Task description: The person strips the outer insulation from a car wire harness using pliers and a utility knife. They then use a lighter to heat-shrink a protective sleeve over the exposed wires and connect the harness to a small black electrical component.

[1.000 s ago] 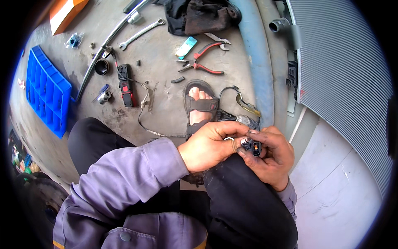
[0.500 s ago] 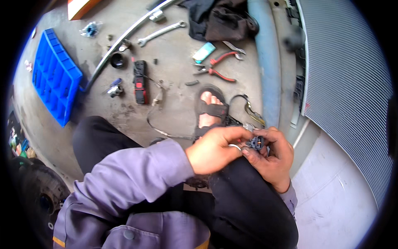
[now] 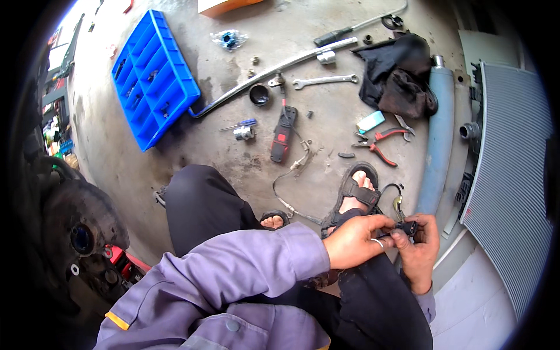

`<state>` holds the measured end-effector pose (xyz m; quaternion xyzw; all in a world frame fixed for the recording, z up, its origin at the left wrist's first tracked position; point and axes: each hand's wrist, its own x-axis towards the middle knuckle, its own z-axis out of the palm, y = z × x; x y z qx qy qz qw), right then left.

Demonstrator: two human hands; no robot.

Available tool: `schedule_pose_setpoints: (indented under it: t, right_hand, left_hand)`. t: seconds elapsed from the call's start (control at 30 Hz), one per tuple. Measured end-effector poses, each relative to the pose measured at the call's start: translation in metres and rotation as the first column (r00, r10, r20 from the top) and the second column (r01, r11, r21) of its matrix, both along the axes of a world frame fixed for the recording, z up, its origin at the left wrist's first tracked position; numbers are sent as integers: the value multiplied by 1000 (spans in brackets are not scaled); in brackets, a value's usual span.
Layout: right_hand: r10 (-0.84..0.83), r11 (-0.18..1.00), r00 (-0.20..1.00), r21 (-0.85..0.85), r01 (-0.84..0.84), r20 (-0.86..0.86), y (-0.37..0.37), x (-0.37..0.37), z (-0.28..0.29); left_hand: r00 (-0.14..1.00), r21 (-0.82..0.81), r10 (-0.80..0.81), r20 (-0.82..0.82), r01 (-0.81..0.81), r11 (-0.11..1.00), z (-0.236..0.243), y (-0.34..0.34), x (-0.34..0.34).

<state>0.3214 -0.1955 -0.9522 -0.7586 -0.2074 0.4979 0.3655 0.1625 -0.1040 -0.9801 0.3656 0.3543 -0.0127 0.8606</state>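
Above my right knee, both hands meet at a small black electrical connector [image 3: 408, 227]. My left hand [image 3: 357, 240], with a ring on one finger, comes from the left and closes its fingertips on the connector's near side. Closed around the other side are the thumb and fingers of my right hand [image 3: 421, 252]. The fingers partly hide the connector. Just beyond them, a dark cable with a yellowish section [image 3: 398, 205] loops beside my sandalled foot [image 3: 354, 198].
A blue compartment tray [image 3: 153, 81], long bent bar [image 3: 280, 69], combination wrench [image 3: 325, 81], red-handled pliers [image 3: 382, 143] and black-and-red tool [image 3: 283, 134] lie on the floor. A dark cloth [image 3: 396, 76] rests near a blue-grey cylinder [image 3: 436, 140]. A finned radiator [image 3: 513, 163] stands right.
The view has shifted, so the floor items and hands appear farther right and lower. The connector has turned in my fingers; both hands still grip it.
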Motion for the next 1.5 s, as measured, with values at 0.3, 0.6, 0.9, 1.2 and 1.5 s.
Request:
schedule_pose_setpoints:
  t: [0.3,0.6,0.9,1.2,1.5]
  right_hand:
    - [136,991,986,18,-134,-97,50,40,-23]
    - [730,54,71,47,-997,680,263,-110,-110]
    - [573,-169,-285,-229,-959,768,284,-214,-211]
    - [740,606,627,163,-779,244,273,-66,-19]
    - [31,778,999,628,-20,-7,47,57,66]
  left_hand:
    - [977,-110,205,53,-198,974,-31,-22,-13]
    - [905,-331,350,-242,-416,847,-33,-17,-37]
    - [866,-322,377,-328,-477,818,-43,0,-57]
    - [898,-272,388,-207,-433,859,-31,8,-51]
    - [941,-482,313,131,-216,849,3,10,-26]
